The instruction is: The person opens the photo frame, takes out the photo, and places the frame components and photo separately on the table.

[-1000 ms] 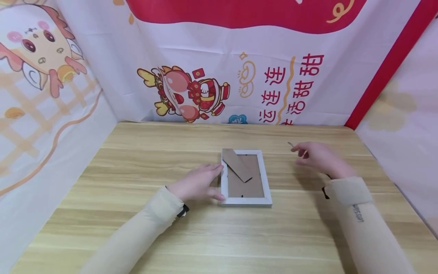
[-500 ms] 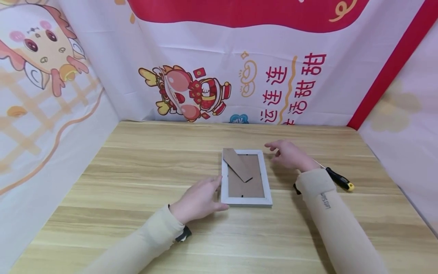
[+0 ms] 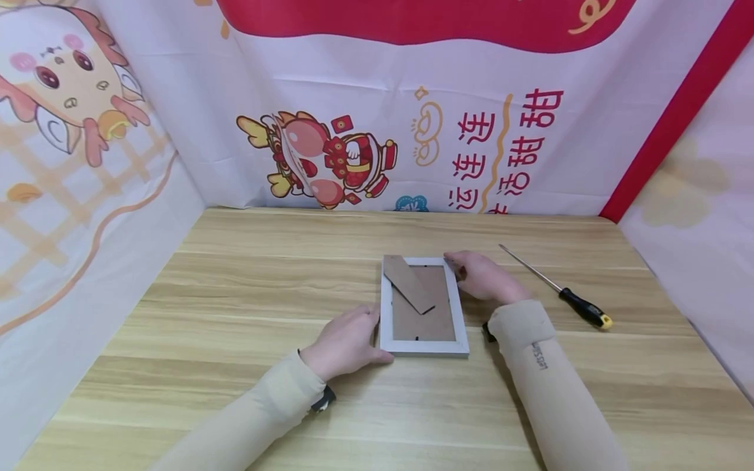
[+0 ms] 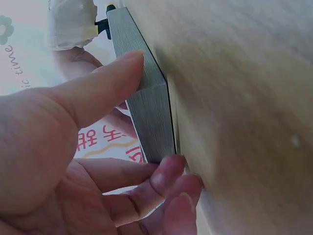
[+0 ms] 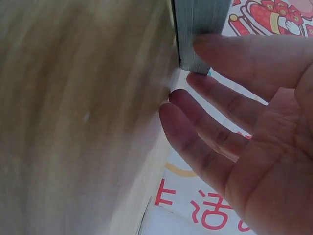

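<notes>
Two broad stretches of tabletop [image 3: 265, 275], at the picture's left and bottom, adjoin the picture frame [image 3: 427, 322], which lies back-up just below and right of centre, with a screwdriver [image 3: 576, 303] apart to its right and printed cloth [image 3: 377, 85] across the top. Our left hand [image 3: 347, 343] extends from lower left, thumb against the bottom edge, fingers curled on the left edge; our right hand [image 3: 485, 275] extends from lower right, thumb and parted fingers holding the upper-right corner. We see the picture frame's long axis running top to bottom, its brown stand flap [image 3: 408, 284] slanting toward lower right.
</notes>
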Available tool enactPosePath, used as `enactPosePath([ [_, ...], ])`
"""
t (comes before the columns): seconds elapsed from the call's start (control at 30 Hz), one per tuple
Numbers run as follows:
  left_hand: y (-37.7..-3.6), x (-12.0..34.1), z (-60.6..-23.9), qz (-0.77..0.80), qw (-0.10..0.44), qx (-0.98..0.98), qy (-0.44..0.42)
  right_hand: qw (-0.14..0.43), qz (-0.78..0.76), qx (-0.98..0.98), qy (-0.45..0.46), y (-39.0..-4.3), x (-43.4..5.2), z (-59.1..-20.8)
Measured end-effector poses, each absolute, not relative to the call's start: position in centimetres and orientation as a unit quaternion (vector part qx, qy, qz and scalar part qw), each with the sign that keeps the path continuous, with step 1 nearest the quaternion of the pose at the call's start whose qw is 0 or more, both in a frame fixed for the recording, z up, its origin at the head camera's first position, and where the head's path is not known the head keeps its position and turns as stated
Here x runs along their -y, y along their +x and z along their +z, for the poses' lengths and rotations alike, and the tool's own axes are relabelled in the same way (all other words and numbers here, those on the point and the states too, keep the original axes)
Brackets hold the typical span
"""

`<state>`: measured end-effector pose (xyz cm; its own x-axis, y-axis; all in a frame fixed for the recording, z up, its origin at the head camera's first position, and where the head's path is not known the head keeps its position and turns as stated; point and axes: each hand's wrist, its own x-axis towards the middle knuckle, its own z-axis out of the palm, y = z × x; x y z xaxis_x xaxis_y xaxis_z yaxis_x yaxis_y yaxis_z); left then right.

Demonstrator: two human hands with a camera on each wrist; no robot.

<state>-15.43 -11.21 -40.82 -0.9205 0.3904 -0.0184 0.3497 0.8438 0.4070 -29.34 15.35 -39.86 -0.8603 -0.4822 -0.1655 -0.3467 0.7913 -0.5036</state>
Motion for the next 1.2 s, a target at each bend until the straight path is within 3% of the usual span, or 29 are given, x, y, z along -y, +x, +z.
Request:
enactPosePath([
  [0.27,-15.5,11.2,-40.6,0.196,0.074,-0.959,0.192,0.128,-0.202,-0.944,-0.228,-29.1,-15.4,-39.6],
  [0.67,-15.9,11.5,-41.0,0.231,0.095,-0.947,0.202,0.163,-0.231,-0.930,-0.237,-29.4,-16.5,-39.7],
  [0.97,-19.6,13.5,-40.9,0.261,0.143,-0.921,0.253,0.175,-0.206,-0.937,-0.221,-29.1,-18.1,-39.3],
  [1.2,-22.8,15.1,-39.7,0.218,0.175,-0.911,0.304,0.142,-0.206,-0.943,-0.219,-28.0,-19.0,-38.3],
])
